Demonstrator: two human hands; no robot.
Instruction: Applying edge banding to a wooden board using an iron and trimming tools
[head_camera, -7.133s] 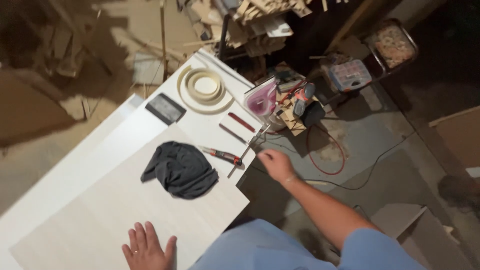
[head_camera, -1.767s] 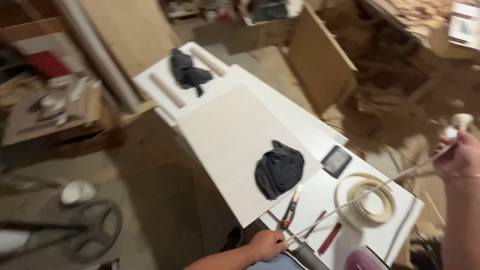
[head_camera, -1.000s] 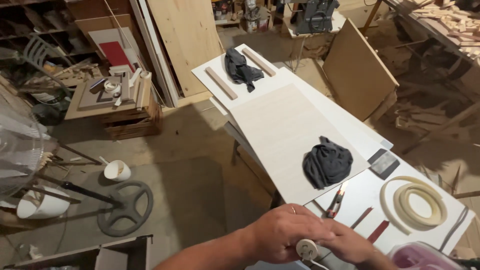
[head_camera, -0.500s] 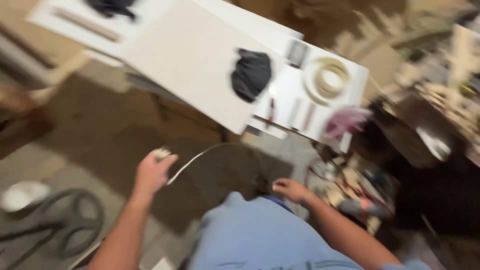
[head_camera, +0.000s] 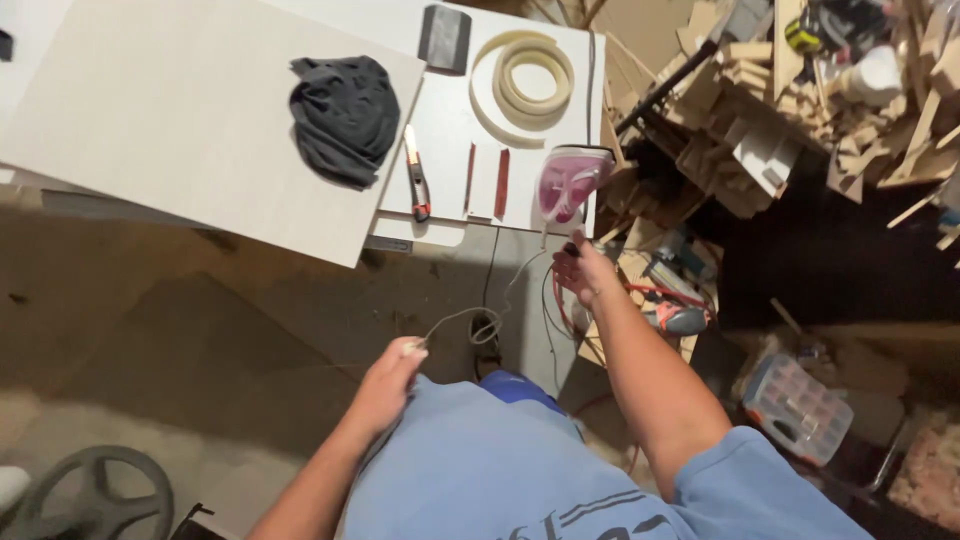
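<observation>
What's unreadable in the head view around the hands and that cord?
- Left hand: fingers closed on the cord; the cord end is hidden inside the grip.
- Right hand: whether it holds the cord is too small to tell.
- Pink iron: cord attachment hidden behind its body.

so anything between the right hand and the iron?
Nothing visible. The right hand is just below the pink iron at the table edge, with open gap between. The cord runs from there to the left hand.
</observation>
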